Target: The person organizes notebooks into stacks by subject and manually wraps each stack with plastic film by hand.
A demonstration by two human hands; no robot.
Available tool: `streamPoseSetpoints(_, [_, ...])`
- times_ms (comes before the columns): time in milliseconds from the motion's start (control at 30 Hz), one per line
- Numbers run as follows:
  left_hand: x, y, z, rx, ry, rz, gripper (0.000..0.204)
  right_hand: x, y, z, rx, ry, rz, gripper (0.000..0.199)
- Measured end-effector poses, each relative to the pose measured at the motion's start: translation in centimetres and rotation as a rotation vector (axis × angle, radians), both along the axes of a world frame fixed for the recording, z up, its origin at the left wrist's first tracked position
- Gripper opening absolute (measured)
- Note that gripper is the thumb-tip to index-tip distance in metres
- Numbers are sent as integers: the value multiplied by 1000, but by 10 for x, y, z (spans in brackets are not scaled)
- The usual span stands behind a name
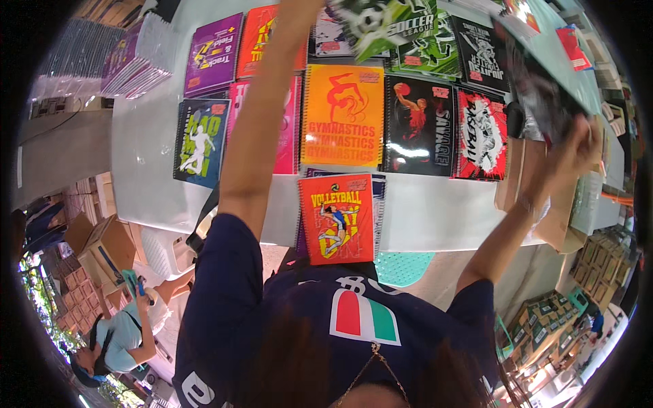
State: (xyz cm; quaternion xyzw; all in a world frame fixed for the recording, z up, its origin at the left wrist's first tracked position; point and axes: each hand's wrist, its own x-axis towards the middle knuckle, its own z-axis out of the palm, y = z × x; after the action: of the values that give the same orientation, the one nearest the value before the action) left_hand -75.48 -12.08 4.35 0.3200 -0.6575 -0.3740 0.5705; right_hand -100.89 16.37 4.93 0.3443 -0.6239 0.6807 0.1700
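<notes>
My left arm reaches up across the table, and its hand lies beyond the top edge of the picture. Near it a green and white notebook with a ball picture is tilted and smeared by motion, above a green notebook. At the far right my right hand is closed on the near end of a dark, glossy notebook, tilted and blurred. Rows of spiral notebooks lie between my arms, among them an orange one, a black one and a red and white one.
An orange-red notebook lies on others at the table's near edge, against me. Stacked notebooks stand at far left. An open cardboard box is below my right hand. A person sits at lower left near cartons.
</notes>
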Motion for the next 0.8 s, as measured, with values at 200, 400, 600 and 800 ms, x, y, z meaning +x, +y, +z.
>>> streamPoseSetpoints(200, [166, 143, 67, 414, 124, 50, 37, 143, 49, 14, 652, -346, 519, 21])
streamPoseSetpoints(400, [182, 238, -50, 460, -431, -26, 43, 144, 18, -72, 735, 309, 523, 22])
streamPoseSetpoints(600, [41, 189, -115, -49, -751, -273, 78, -8, 101, -143, 1263, 161, -237, 61])
streamPoseSetpoints(800, [-20, 143, -122, 93, -1093, -150, 86, -21, 129, -152, 1331, -121, -235, 65])
